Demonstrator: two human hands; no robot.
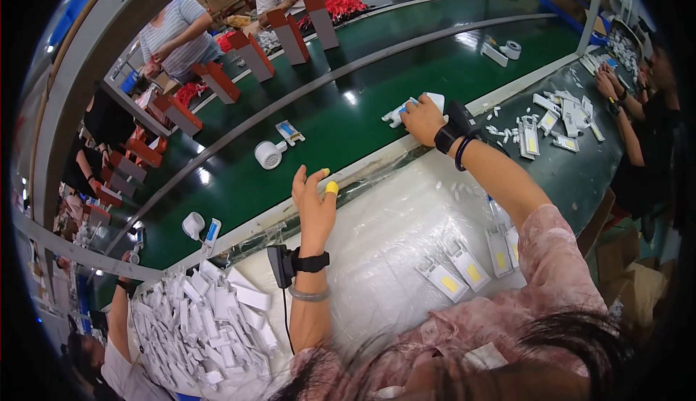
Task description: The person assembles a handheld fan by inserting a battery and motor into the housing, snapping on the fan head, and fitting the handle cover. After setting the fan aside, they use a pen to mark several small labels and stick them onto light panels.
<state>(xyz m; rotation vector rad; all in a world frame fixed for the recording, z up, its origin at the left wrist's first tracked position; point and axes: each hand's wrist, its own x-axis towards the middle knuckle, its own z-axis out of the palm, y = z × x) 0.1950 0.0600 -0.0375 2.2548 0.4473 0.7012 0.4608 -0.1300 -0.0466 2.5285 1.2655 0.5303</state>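
Observation:
My right hand [424, 120] reaches out over the green conveyor belt [341, 129], its fingers closed on a white plastic part with a blue patch [396, 115]. A second white piece [436, 101] shows just past the knuckles; whether the hand grips it too is unclear. Above the belt's near edge, my left hand [315, 211] is raised with fingers apart and nothing in it. Yellow covers sit on two of its fingertips. Below the hands, several flat white panels with yellow rectangles [455, 279] lie on a plastic-covered worktop [384, 231].
A heap of white plastic parts [206, 321] lies left of my left forearm. On the belt are a round white device [269, 155] and a flat blue-marked piece [290, 133]. Orange-and-grey boxes [288, 37] line the far lane. More white parts [562, 118] lie at right, near a co-worker's hands [609, 82].

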